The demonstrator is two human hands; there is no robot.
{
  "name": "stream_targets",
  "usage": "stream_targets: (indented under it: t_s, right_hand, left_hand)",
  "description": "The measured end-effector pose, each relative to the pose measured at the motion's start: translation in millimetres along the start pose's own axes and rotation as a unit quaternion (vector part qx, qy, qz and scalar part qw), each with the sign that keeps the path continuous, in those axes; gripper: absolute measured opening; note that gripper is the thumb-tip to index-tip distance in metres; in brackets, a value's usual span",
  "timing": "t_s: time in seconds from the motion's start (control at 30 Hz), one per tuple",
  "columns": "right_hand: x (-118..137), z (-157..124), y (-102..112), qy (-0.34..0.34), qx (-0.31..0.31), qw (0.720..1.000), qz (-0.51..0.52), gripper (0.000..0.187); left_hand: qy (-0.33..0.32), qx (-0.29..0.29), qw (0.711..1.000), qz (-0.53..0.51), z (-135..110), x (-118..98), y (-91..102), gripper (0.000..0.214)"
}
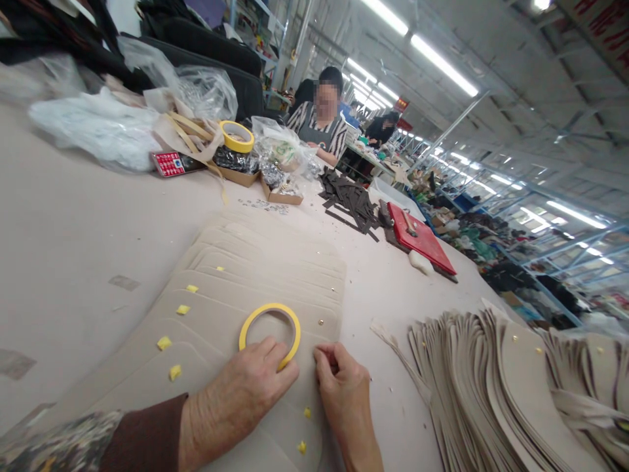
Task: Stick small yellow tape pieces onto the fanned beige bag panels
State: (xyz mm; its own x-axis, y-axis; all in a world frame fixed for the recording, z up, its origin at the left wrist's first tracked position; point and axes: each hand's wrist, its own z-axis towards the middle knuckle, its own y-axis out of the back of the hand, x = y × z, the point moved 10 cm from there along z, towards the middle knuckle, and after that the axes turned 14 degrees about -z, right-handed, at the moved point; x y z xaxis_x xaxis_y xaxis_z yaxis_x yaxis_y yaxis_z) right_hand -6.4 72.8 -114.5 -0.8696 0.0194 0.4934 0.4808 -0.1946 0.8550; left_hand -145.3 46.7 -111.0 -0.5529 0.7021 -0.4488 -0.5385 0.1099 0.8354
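Note:
A stack of overlapping beige fabric or leather-like panels [265, 282] lies fanned out in front of me. My left hand [240, 390] rests over the panels, its fingers closed on the rim of a yellow tape roll [273, 307]. Beside it, my right hand [346, 387] pinches with thumb and forefinger at the panels' right edge; whatever is between the fingertips is hidden. Just above that pinch sits a small metal stud [321, 322]. Yellow tape bits [164, 343] dot the panels' left side, and a yellow piece [307, 412] shows below, between the hands.
Bundled beige pieces [472, 380] stand at the right. Farther back are a red board [420, 237] with a hammer-like tool, dark strips [351, 200], a second yellow tape roll [236, 136], small boxes and plastic bags [98, 124]. A co-worker [322, 124] sits across the table.

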Motion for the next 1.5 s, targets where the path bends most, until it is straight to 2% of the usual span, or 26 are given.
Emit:
stream_targets:
  t_s: [0.1,0.2,0.3,0.43,0.53,0.63,0.73,0.8,0.93,1.1,1.27,1.33,1.4,1.5]
  right_hand:
    - [-16.3,-2.9,-0.9,-0.057,-0.004,0.998,0.002,0.025]
    - [-34.1,-12.8,-7.7,-0.103,0.025,0.993,0.050,0.025]
    - [-33.1,-21.1,-7.9,-0.068,0.026,0.996,0.056,0.029]
    - [-9.3,-21.4,1.9,0.026,-0.044,0.998,-0.022,0.025]
    - [2.5,-15.4,1.4,0.044,-0.063,0.995,-0.066,0.025]
    - [1.6,-9.1,-3.7,0.027,-0.027,0.998,-0.059,0.025]
    - [-11.8,-5.5,-9.1,-0.020,0.035,0.999,0.016,0.029]
    - [-16.5,-1.8,-6.3,-0.023,0.042,0.998,0.041,0.033]
    - [-14.9,7.7,-2.3,0.014,0.038,0.999,0.017,0.033]
    - [-19.7,11.2,-8.0,-0.001,0.071,0.997,0.023,0.034]
    - [-20.0,12.8,-6.6,0.005,0.080,0.996,0.022,0.036]
    - [-17.9,12.2,-5.5,0.008,0.081,0.996,0.024,0.035]
    - [-13.3,8.7,-2.9,0.021,0.072,0.997,0.006,0.035]
    - [-5.7,-3.2,3.7,0.038,0.045,0.998,-0.023,0.036]
  left_hand:
    - [0.010,0.001,1.000,0.005,0.2,1.4,1.7,0.019]
    - [0.022,0.011,1.000,0.003,0.8,2.9,1.6,0.020]
    - [0.032,0.023,0.999,0.010,1.3,3.5,0.2,0.019]
    - [0.042,0.042,0.998,0.004,1.0,4.2,-3.9,0.019]
    - [0.047,0.047,0.998,-0.015,1.8,7.8,-3.6,0.019]
    - [0.070,0.017,0.997,-0.011,6.1,19.0,7.4,0.021]
    - [0.110,0.000,0.994,0.010,12.0,33.0,16.3,0.023]
    - [0.127,0.005,0.992,0.013,15.5,38.7,16.4,0.023]
    - [0.139,0.004,0.990,0.011,18.1,44.2,14.3,0.024]
    - [0.095,0.035,0.995,-0.006,10.5,37.4,12.7,0.026]
    - [0.006,0.103,0.993,-0.050,-6.0,12.9,9.9,0.026]
    - [-0.018,0.111,0.992,-0.061,-10.4,5.4,11.5,0.027]
    - [-0.029,0.086,0.994,-0.065,-11.3,2.2,18.5,0.028]
    - [-0.046,0.008,0.996,-0.074,-9.5,2.1,35.9,0.029]
